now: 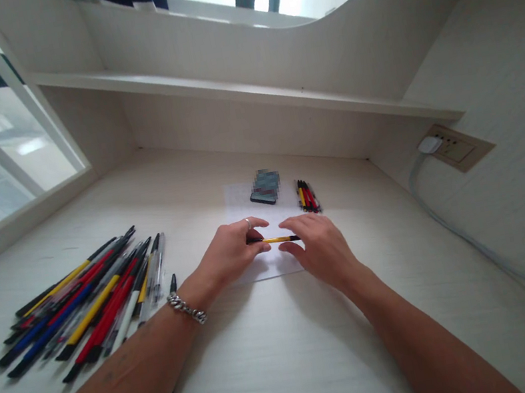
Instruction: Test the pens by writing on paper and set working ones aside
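A yellow pen with black ends (280,239) lies level between my two hands, above a sheet of white paper (267,267). My left hand (240,244), with a ring and a chain bracelet, closes thumb and fingers around the pen's left end. At the pen's black right end is my right hand (319,244), curled with thumb and fingertips around it; the exact contact there is partly hidden. Just beyond the hands, a small group of pens (308,196), yellow, red and black, lies side by side at the paper's right edge.
A large pile of mixed pens (92,301) spreads left of my left forearm. A phone (265,187) with a blurred screen rests on the paper's far part. At right, a white plug (430,144) with a grey cable (473,240) sits in a wall socket (462,148).
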Available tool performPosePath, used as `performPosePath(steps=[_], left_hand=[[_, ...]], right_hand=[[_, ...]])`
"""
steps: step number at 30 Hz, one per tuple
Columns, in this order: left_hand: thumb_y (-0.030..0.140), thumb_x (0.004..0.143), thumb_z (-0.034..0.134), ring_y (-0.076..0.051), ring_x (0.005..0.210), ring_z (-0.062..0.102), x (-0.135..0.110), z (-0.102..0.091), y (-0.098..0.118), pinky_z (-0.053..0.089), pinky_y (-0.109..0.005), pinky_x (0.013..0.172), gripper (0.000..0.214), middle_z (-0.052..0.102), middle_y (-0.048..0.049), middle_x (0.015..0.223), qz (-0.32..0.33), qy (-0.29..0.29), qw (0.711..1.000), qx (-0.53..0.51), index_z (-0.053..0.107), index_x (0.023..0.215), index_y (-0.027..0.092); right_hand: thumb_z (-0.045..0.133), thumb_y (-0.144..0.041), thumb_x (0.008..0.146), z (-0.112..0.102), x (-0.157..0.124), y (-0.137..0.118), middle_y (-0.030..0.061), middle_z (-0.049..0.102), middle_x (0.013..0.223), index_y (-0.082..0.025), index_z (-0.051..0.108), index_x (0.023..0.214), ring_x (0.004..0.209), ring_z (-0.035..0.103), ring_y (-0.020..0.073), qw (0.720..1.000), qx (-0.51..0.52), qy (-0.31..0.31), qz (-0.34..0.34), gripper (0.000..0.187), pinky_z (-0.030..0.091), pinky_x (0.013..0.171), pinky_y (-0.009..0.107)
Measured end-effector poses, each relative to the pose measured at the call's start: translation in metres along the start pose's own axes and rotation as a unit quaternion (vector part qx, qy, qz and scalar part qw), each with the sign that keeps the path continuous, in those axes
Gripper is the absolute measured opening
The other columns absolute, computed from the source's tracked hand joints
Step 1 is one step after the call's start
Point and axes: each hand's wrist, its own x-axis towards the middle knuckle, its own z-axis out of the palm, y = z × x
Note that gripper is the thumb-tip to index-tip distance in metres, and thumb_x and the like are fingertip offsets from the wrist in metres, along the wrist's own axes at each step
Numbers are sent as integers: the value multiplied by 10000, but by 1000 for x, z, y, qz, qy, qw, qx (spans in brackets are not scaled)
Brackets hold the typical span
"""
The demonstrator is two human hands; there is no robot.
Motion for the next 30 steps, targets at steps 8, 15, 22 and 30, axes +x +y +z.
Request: performPosePath(steps=[8, 15, 22, 30], left_hand=[[366, 731, 746, -180, 817, 684, -1, -4, 6, 515, -301, 784, 488, 747, -17, 929, 25, -21, 999, 34, 629, 1185, 233], [461, 767, 691, -158, 725, 645, 4, -16, -7, 488, -283, 681, 385, 729, -20, 880, -14, 17, 996, 91, 691, 1062, 214], [480, 787, 648, -171, 737, 645, 4, -20, -6, 471, -289, 680, 354, 728, -27, 856, -27, 8, 991, 129, 716, 1000, 206], [228, 822, 561, -180, 837, 661, 5, -22, -13, 495, -286, 747, 252, 735, -59, 972, -26, -18, 990, 138, 711, 1019, 178]], right_hand=[[490, -188, 910, 8, -1, -5, 50, 671, 843, -201, 566, 978, 716, 586, 181, 991, 102, -44, 74, 103, 373, 643, 282], [539, -597, 838, -14, 8, 24, -54, 429, 511, -195, 584, 787, 422, 333, 82, 793, 542, 124, 249, 408, 227, 424, 230], [516, -646, 796, -32, 12, 34, -79, 256, 352, -191, 562, 556, 331, 157, 62, 592, 727, 166, 306, 516, 91, 359, 228], [536, -690, 779, -28, 10, 40, -67, 341, 369, -176, 643, 619, 327, 226, 50, 556, 761, 166, 291, 548, 146, 346, 203]])
